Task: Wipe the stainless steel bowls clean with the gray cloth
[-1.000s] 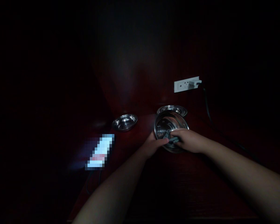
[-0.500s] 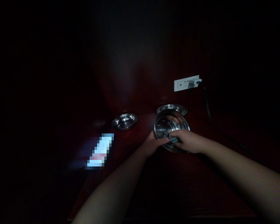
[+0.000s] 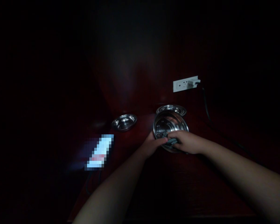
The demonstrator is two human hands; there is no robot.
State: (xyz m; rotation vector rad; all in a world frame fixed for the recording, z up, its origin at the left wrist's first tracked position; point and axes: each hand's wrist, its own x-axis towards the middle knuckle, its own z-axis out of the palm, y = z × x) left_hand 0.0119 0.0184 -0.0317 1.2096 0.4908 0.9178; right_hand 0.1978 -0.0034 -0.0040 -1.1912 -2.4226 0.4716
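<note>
The scene is very dark. My left hand (image 3: 152,145) grips the near rim of a steel bowl (image 3: 170,124), holding it tilted toward me above a dark red table (image 3: 177,186). My right hand (image 3: 186,142) is closed on a small grey cloth (image 3: 170,140) and presses it against the inside of the bowl near its lower rim. Much of the cloth is hidden under my fingers.
A second steel bowl (image 3: 124,121) sits to the left. A steel plate (image 3: 171,109) lies just behind the held bowl. A lit phone (image 3: 100,151) rests at the left. A white wall socket (image 3: 184,84) holds a plug, its black cable (image 3: 206,107) running down to the right.
The cloth under my right hand has shifted slightly left and lower inside the bowl. The bowl and my left hand stay almost where they were.
</note>
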